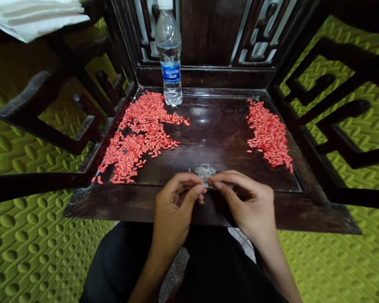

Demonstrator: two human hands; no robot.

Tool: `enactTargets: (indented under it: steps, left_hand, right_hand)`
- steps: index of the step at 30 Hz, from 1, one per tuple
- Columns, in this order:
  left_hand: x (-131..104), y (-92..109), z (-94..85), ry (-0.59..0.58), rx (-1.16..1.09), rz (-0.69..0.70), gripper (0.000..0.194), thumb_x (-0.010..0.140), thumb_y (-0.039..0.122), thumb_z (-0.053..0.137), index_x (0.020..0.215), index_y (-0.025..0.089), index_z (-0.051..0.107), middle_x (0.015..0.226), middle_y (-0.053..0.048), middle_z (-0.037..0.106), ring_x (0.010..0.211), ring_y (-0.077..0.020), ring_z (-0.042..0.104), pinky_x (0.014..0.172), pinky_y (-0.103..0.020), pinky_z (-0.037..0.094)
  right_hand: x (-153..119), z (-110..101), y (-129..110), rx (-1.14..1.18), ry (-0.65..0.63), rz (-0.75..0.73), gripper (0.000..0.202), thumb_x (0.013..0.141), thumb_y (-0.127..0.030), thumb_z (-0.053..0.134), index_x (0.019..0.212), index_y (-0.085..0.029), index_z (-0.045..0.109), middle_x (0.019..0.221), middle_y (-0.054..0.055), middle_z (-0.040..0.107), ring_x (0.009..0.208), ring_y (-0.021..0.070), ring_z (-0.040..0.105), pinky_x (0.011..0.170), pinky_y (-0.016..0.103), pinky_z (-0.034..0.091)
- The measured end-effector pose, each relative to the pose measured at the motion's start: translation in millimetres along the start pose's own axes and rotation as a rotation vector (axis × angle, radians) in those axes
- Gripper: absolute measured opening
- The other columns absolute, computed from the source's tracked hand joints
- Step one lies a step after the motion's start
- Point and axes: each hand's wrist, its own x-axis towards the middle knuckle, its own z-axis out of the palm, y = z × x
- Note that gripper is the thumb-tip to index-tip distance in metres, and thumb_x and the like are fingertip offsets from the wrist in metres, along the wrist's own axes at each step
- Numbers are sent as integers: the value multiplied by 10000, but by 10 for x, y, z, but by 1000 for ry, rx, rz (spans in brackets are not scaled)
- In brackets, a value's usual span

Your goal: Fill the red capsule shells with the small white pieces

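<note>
Close together over the near edge of a dark wooden seat (pixel 221 139) are my left hand (pixel 180 195) and my right hand (pixel 244 195). Thumb and index finger of each hand are pinched, and whatever small piece sits between the tips is too small to make out. Just beyond the fingertips lies a small heap of clear, whitish pieces (pixel 205 170). A large spread of short red tube-like pieces (pixel 142 130) covers the left of the seat. At the right side is a smaller red pile (pixel 268 134) of similar pieces.
A clear Aquafina water bottle (pixel 171 73) stands upright at the back left of the seat. Carved dark armrests (pixel 82 113) rise on both sides. White folded paper or cloth (pixel 34 17) rests at the upper left. Yellow-green textured material (pixel 19 244) shows around the seat.
</note>
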Motion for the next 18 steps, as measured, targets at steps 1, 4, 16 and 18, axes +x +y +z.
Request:
enactTargets:
  steps: [1,4,16,18]
  left_hand:
    - [1,0,0,-4,-8,-2,48,914,183,813,912,188,765,793,5,781,676,-96,715,681,-169,593]
    - [1,3,-3,-10,-27,-1,49,912,168,813,915,192,770,804,7,793,690,-91,726,687,-156,594]
    - [-3,1,-14,-2,-8,9,51,910,183,819,912,196,770,786,14,774,707,-97,728,661,-144,594]
    - [-4,4,-11,0,0,14,45,913,179,813,913,196,771,786,17,772,705,-94,725,661,-141,592]
  right_hand:
    - [-6,-7,1,-7,-37,-28,200,956,-118,727,935,-254,872,891,22,842,795,176,786,706,278,633]
    - [-43,-18,22,-13,-99,-57,218,992,-120,715,1071,-265,858,953,13,850,835,167,796,780,290,645]
    - [-179,11,85,-80,-100,-124,274,1015,-81,677,1188,-276,761,1042,-5,811,921,138,777,878,265,627]
    - [-178,13,88,-65,-100,-120,273,1020,-79,671,1186,-280,751,1043,-13,804,930,127,771,881,250,619]
